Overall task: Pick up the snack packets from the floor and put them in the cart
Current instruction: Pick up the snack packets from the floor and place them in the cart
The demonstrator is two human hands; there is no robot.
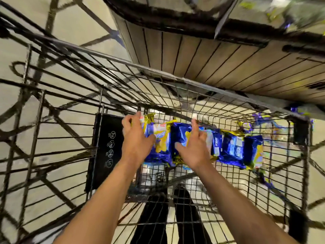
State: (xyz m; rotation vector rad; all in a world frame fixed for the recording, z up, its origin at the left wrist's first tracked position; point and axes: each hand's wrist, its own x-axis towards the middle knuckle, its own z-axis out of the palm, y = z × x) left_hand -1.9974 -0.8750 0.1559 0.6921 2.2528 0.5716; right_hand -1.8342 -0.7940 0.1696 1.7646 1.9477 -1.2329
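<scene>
the floor (75, 23) is pale beige tile with a dull sheen, spreading out to the left of the hands and beyond them at top left, and again in a strip to their right. dark, blurred shadows of wire bars cross it in long slanting lines. ahead of the hands and above them stands a shelving unit (219, 55), its base clad in light wood-look slats with thin dark seams and a black band along the upper edge. at the far top right, blurred green and yellow goods (281, 13) sit on its shelf. the light is warm and indoor.
</scene>
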